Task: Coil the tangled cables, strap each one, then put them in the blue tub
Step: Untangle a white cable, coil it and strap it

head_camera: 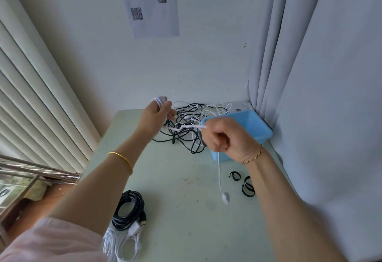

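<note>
The person is coiling a white cable (219,170) above the table (186,216). The left hand (158,112), at about 11 o'clock from the table's centre, is carrying several white loops wound round its fingers. Whether the thumb is pressing them, I cannot tell. The right hand (225,137), at 1 o'clock, is closed in a fist round the same cable. A short stretch is running between the two hands, and the free end with its plug (225,196) is hanging below the fist.

To do this step well, I think the right hand should be feeding the cable under light tension, laying each new loop beside the last one and in the same size. The cable looks thin and springy, so loose loops may be slipping off the fingertips.

The stretch is passing just above the tangled pile (186,137) at 12 o'clock, so it is better to lift it clear. The blue tub (266,133) is standing at 2 o'clock, near the right hand. Black straps (234,176) are lying at 4 o'clock, within easy reach. A black coil (129,208) and a white coil (119,243) are lying at 7 o'clock.
</note>
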